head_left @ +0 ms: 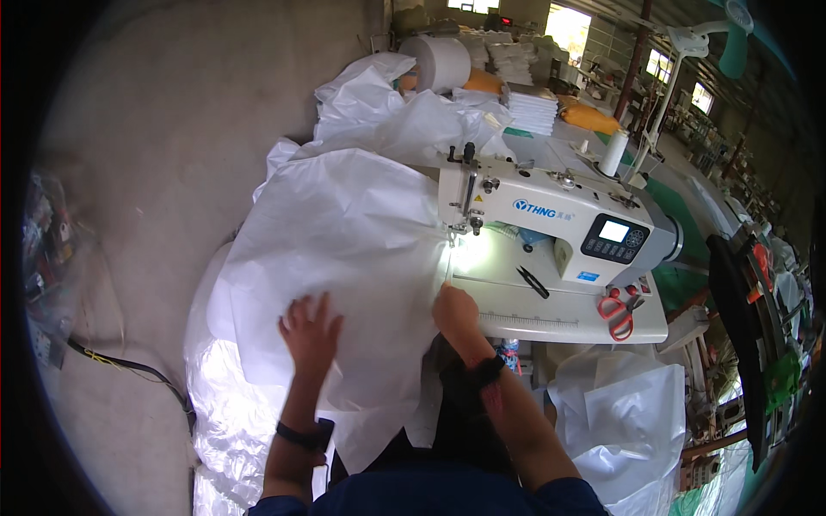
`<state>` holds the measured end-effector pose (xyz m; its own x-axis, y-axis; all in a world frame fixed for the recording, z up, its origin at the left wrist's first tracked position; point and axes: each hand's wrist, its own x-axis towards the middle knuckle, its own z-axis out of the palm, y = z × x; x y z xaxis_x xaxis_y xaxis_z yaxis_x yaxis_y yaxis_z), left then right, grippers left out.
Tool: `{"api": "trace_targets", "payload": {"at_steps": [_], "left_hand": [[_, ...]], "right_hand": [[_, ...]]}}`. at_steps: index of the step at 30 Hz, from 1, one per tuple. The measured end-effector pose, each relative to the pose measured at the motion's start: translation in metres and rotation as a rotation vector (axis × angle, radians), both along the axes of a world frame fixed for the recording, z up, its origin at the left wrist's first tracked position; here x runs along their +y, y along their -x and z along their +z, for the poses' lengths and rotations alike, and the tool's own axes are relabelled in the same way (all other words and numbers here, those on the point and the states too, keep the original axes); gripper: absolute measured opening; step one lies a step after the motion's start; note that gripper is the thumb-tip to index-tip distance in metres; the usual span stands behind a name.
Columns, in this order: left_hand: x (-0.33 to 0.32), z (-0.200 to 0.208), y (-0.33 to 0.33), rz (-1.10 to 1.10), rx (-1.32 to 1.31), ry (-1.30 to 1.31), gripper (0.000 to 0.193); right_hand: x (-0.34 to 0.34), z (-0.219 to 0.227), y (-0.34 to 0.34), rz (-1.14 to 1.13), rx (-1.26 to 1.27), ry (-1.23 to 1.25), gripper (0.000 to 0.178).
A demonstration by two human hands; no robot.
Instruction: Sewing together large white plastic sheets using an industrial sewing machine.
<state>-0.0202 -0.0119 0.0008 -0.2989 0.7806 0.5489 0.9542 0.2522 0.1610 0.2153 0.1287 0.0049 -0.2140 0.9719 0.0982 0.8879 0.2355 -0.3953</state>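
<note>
A large white plastic sheet (344, 232) lies across the left of the sewing machine (533, 202), its right edge running up to the lit needle area. My left hand (310, 335) rests on the sheet with its fingers spread. Just in front of the needle, my right hand (454, 311) is closed on the sheet's right edge; its fingertips are partly hidden. Black thread snips (533, 282) lie on the machine bed, to the right of my right hand. Red-handled scissors (616, 316) are at the bed's front right corner.
White sheeting (615, 413) hangs at the lower right. Behind the machine are a big white roll (440, 64), stacked white sheets (529, 110) and a thread cone (613, 153). A black cable (129, 365) runs along the floor at left. A fan (733, 43) stands at upper right.
</note>
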Motion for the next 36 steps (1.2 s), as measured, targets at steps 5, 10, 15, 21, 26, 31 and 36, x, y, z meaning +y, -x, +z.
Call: {"api": "trace_targets", "payload": {"at_steps": [5, 10, 15, 21, 26, 31, 36], "left_hand": [[0.031, -0.009, 0.063, 0.043, -0.092, 0.159, 0.051], [0.072, -0.014, 0.084, -0.021, -0.066, 0.201, 0.048], [0.108, -0.002, 0.094, -0.074, -0.032, 0.216, 0.048], [0.160, 0.002, 0.109, -0.128, -0.080, 0.243, 0.049], [0.183, 0.022, 0.109, -0.128, -0.032, 0.344, 0.048], [0.120, 0.046, 0.065, -0.023, -0.132, 0.497, 0.046], [0.045, 0.019, 0.055, -0.088, -0.094, 0.503, 0.054]], "right_hand": [[0.030, 0.010, 0.008, -0.090, 0.002, 0.044, 0.025], [0.062, 0.011, 0.012, -0.125, -0.022, 0.055, 0.026], [0.068, 0.005, 0.011, -0.215, 0.070, -0.013, 0.025], [-0.025, -0.033, -0.023, 0.040, 0.544, 0.367, 0.031], [-0.089, -0.100, 0.032, 0.366, 0.607, 0.796, 0.048], [-0.106, -0.123, 0.073, 0.374, 1.094, 0.845, 0.059], [-0.126, -0.093, 0.086, 0.200, 1.346, 1.132, 0.045]]}}
